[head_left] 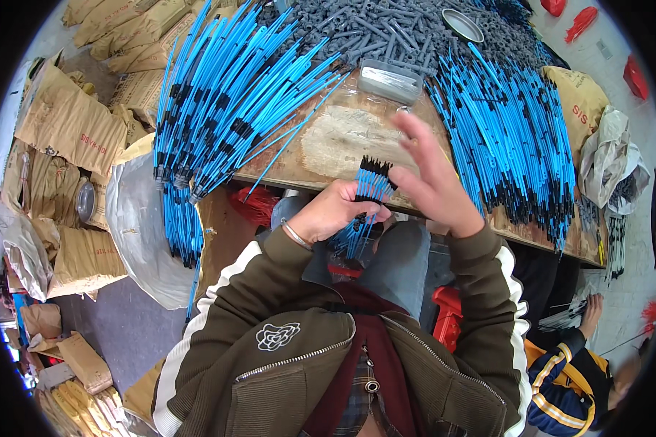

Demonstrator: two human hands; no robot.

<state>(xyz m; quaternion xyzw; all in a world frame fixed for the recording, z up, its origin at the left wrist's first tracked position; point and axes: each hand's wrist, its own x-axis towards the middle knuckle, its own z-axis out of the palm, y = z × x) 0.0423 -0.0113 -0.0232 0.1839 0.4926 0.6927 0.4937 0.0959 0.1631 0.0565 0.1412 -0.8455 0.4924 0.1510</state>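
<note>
- Head view: left hand (328,211) wraps its fingers round a bundle of blue rods (372,182) above the lap, apparently keeping them together.
- Right hand (439,178): fingers spread, gripping nothing; contact unclear.
- More rods (506,138) lie on the bench (350,138), presumably within reach.

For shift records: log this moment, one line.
left hand: holds blue-black rod bundle; right hand: beside bundle, contact unclear; tray: on table

The light is bright and white. The metal tin (390,82) shines. It is darker under the table (353,142). The right hand (435,177) looks a bit blurry. Near the round black edge, things bend and look fuzzy.
</note>
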